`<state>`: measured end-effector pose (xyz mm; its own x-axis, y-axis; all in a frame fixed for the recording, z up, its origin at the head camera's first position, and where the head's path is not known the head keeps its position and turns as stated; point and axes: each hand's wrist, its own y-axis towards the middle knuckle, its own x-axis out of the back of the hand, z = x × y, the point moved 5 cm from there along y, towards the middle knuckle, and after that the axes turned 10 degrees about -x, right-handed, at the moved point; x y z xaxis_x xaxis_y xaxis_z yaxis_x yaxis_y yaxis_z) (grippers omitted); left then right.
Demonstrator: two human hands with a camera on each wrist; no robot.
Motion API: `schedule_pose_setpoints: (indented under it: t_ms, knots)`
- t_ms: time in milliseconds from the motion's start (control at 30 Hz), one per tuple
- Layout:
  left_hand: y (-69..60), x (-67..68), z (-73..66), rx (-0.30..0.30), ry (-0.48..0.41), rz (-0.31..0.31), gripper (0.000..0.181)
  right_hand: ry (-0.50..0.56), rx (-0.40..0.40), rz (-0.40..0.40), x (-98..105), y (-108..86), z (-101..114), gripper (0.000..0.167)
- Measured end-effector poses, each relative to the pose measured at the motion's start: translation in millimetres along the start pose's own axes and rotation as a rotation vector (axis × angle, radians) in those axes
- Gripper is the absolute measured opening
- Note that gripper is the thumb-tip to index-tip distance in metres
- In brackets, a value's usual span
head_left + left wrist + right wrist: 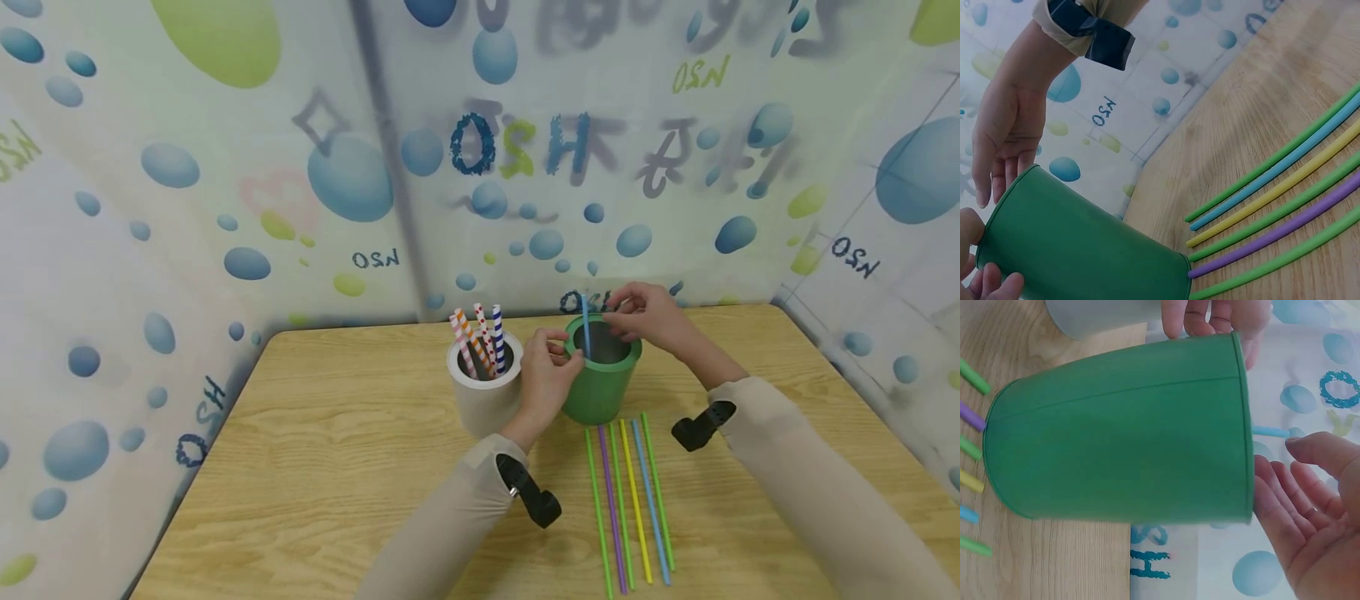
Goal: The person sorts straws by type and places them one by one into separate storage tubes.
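In the head view, a green cup [600,392] stands upright on the table. A light-blue straw [586,325] sticks up from its mouth. My left hand [546,375] is at the cup's left side, thumb and loosely bent fingers touching near the rim. Over the right rim hovers my right hand [648,318]; in the right wrist view, its thumb and fingers are apart, close to the straw's tip [1271,432]. A white cup [487,404] with several patterned paper straws [480,340] stands left of the left hand.
Several plain straws lie side by side in front of the green cup: green [598,508], purple [612,508], yellow [637,500] and blue [651,500] among them. Behind the wooden table [337,433] rises a patterned wall [300,250].
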<state>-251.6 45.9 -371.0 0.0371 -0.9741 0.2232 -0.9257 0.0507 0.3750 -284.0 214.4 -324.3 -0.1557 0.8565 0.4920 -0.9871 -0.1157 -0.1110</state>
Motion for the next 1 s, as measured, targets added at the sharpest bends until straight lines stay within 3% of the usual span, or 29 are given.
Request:
schedule_pose_setpoints:
  t_ms: [600, 1000]
  knots:
    - [-2.2, 1.8, -4.5, -0.004, -0.007, 0.003, 0.025, -0.002, -0.013, -0.039, 19.9, -34.8, -27.5, 0.033]
    - [-2.3, 1.9, -4.5, -0.003, -0.01, 0.005, 0.025, 0.067, -0.098, 0.067, 2.1, -53.0, -78.6, 0.041]
